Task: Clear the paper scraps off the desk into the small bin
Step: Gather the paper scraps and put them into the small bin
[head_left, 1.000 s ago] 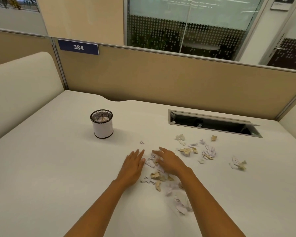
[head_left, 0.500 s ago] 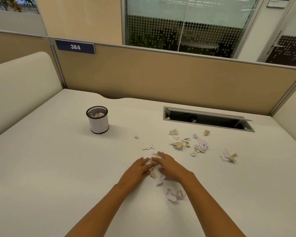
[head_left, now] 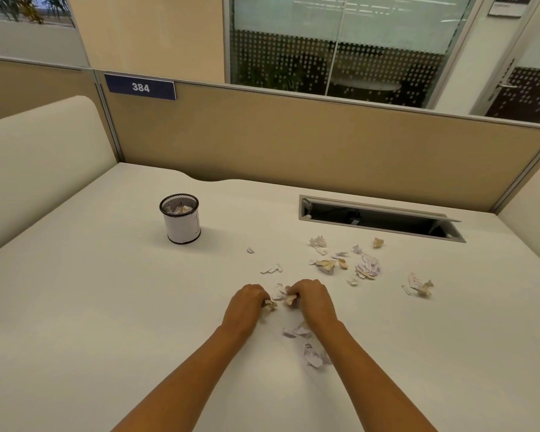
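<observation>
My left hand [head_left: 245,307] and my right hand [head_left: 312,302] sit close together on the white desk [head_left: 106,322], both with fingers curled around crumpled paper scraps [head_left: 281,299] gathered between them. More scraps lie under my right forearm [head_left: 314,357]. Another loose cluster of scraps [head_left: 346,263] is spread farther right, with a small separate bunch [head_left: 418,286] beyond it. The small bin [head_left: 180,218], a white cup with a black mesh rim, stands upright to the far left of my hands and holds some scraps.
An open cable slot [head_left: 378,218] is cut into the desk behind the scraps. Beige partition walls [head_left: 293,145] enclose the desk at the back and sides, with a blue "384" sign [head_left: 140,87] on the back one.
Both hands slid toward me, sweeping scraps together, and their flat fingers have curled around the gathered paper. A few scraps stayed behind near the middle of the desk.
</observation>
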### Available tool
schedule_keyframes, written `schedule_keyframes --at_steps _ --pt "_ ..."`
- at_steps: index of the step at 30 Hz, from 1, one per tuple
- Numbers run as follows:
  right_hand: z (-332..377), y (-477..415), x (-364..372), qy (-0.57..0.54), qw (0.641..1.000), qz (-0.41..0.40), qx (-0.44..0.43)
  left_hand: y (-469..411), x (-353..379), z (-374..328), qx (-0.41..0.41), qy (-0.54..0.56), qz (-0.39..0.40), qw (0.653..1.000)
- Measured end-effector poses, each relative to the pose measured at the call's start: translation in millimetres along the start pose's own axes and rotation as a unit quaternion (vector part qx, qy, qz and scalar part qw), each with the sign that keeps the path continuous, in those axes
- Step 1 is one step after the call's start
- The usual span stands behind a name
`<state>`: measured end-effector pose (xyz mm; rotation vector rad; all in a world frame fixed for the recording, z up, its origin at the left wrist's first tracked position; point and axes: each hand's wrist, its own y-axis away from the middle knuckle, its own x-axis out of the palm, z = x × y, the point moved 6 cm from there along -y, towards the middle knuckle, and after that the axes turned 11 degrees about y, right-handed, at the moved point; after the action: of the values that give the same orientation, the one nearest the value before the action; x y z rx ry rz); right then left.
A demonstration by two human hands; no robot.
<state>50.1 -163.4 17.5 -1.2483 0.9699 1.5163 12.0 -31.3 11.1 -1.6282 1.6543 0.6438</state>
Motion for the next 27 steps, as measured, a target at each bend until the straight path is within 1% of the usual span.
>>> schedule_keyframes --at_steps 1,3,5,7,9,12,14,17,19,25,27 --pt "-4.8 -1.5 -2.3 -0.049 0.998 -0.016 0.032 -1.4 -3.7 1.1 -0.025 0.033 -0.020 0.999" --pt "-15.6 -3.0 -6.2 -0.149 0.984 -0.032 0.096 -4.1 -12.0 8.7 -0.100 0.114 -0.052 0.987" --pt "-25.5 -5.3 -8.6 -0.239 0.960 -0.045 0.141 -7.0 -22.0 17.8 -0.162 0.183 -0.076 0.967" --pt "-30.4 -7.8 -11.1 -0.321 0.932 -0.049 0.163 -10.3 -33.5 28.4 -0.198 0.225 -0.095 0.949" --pt "-32.6 -10.7 -9.0 -0.415 0.890 -0.031 0.187 -14.2 -48.3 38.2 -0.211 0.251 -0.117 0.937" --pt "-24.5 -16.3 -8.9 -0.549 0.811 0.003 0.204 -24.2 -75.0 52.3 -0.219 0.272 -0.149 0.925" --pt "-14.3 -21.4 -12.7 -0.598 0.779 0.015 0.190 -33.5 -96.5 60.2 -0.211 0.275 -0.174 0.922" --pt "-0.4 -28.9 -19.4 -0.623 0.763 0.020 0.172 -47.9 -130.0 68.6 -0.192 0.283 -0.215 0.915" --pt "7.6 -34.7 -22.7 -0.625 0.764 0.022 0.159 -57.0 -152.2 75.6 -0.192 0.292 -0.243 0.905" --pt "25.9 -50.7 -26.1 -0.640 0.757 0.026 0.131 -82.8 -208.0 100.4 -0.220 0.250 -0.314 0.889" --pt "31.0 -54.5 -25.5 -0.640 0.757 0.034 0.128 -93.2 -219.0 106.9 -0.220 0.233 -0.323 0.891"
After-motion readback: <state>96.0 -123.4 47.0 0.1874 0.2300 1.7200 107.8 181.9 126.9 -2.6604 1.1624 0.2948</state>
